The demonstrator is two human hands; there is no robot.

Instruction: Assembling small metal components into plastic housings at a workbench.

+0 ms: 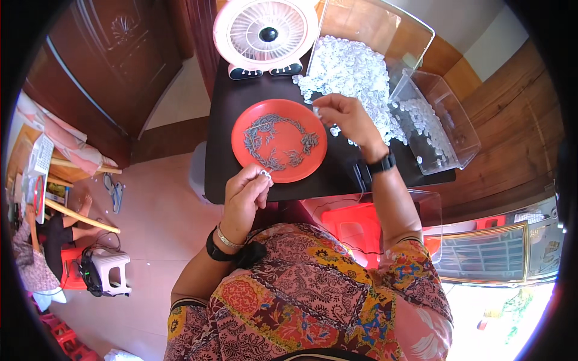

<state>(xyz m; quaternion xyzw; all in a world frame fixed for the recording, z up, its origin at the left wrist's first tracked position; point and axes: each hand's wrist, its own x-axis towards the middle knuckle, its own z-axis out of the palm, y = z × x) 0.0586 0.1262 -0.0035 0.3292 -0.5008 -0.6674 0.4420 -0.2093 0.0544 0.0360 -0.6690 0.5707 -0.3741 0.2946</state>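
My left hand (241, 195) is at the near left rim of a round red plate (283, 141). Its thumb and finger pinch a small whitish, clear piece (265, 174). Many small, thin grey pieces (263, 124) lie in a rough ring on the plate. Over the plate's far right side, my right hand (349, 117) is closed, with a small clear piece (316, 111) between thumb and fingertips. Just beyond it spreads a large heap of small clear plastic pieces (355, 69), a few lying loose near the hand.
A pink fan (268, 34) stands at the back of the dark table (226, 174). On the right, a clear plastic bin (460, 129) lies tipped with more clear pieces inside. A red stool (343, 219) is below the table edge. Another person (36, 253) sits far left beside stools.
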